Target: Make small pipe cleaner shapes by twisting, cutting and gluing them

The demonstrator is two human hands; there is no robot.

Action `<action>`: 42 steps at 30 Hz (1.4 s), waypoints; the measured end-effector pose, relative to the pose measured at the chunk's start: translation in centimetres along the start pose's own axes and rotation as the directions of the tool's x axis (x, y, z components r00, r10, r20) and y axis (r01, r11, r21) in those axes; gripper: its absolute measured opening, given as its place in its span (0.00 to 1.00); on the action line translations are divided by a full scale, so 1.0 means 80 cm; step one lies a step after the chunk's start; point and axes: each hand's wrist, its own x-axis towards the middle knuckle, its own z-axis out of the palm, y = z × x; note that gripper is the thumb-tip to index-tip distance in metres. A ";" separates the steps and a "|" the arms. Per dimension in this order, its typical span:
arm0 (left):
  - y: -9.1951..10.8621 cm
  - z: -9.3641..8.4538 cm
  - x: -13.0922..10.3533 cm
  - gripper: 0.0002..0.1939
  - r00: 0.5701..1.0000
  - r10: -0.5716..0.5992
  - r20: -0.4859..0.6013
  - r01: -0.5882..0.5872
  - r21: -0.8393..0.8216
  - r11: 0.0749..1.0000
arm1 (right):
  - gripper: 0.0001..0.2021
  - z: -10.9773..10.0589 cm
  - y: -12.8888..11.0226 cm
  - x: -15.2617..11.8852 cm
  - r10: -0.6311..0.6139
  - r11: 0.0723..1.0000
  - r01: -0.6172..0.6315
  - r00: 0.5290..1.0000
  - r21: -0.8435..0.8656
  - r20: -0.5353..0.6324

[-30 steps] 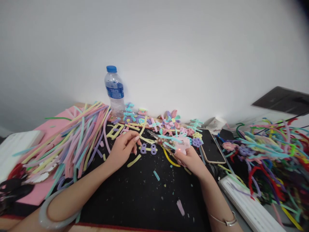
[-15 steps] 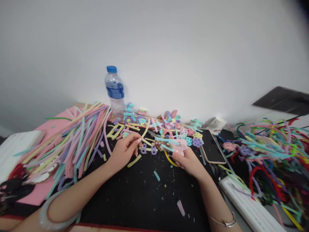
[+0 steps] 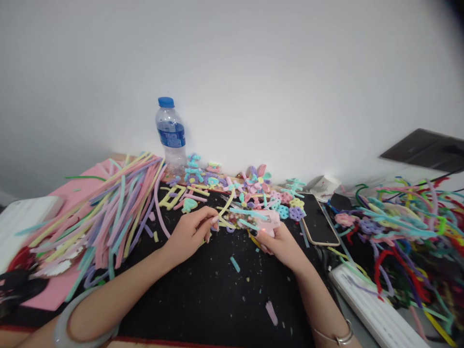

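Observation:
My left hand (image 3: 194, 232) is closed in a pinch, with thumb and fingertips on the end of a bent yellow pipe cleaner (image 3: 227, 203). To its right, my right hand (image 3: 277, 244) is wrapped round a pink glue gun (image 3: 270, 221) with a small lit orange spot near the thumb. The gun's front points left toward the yellow pipe cleaner; whether they touch I cannot tell. Light-blue strips (image 3: 248, 212) lie along the gun. Just behind the left hand are a green-and-yellow piece (image 3: 189, 205) and a yellow frame shape (image 3: 170, 197).
A bundle of pastel pipe cleaners (image 3: 119, 208) lies left on pink sheets (image 3: 50, 292). Flower shapes (image 3: 297, 213) line the back by a water bottle (image 3: 171, 133). At right are a phone (image 3: 321, 222), a white power strip (image 3: 377, 309) and tangled pipe cleaners (image 3: 395, 227). Scraps dot the black mat (image 3: 203, 299).
My left hand has moved slightly right and down, bringing the yellow pipe cleaner closer to the glue gun. The green-and-yellow piece behind it shows more fully. My right hand has barely shifted.

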 end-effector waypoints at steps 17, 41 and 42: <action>0.002 -0.002 -0.001 0.10 0.999 0.017 0.030 -0.018 0.024 1.000 | 0.08 0.001 -0.002 -0.001 -0.011 1.000 0.011 1.000 0.019 0.005; -0.004 -0.006 0.001 0.11 0.999 0.033 -0.015 -0.032 0.053 0.998 | 0.11 -0.001 -0.006 -0.001 -0.004 1.000 0.004 1.000 0.027 -0.002; -0.004 -0.006 0.001 0.11 0.999 0.036 -0.017 -0.035 0.053 0.998 | 0.10 0.000 -0.006 -0.001 -0.001 1.000 0.001 1.000 0.030 0.003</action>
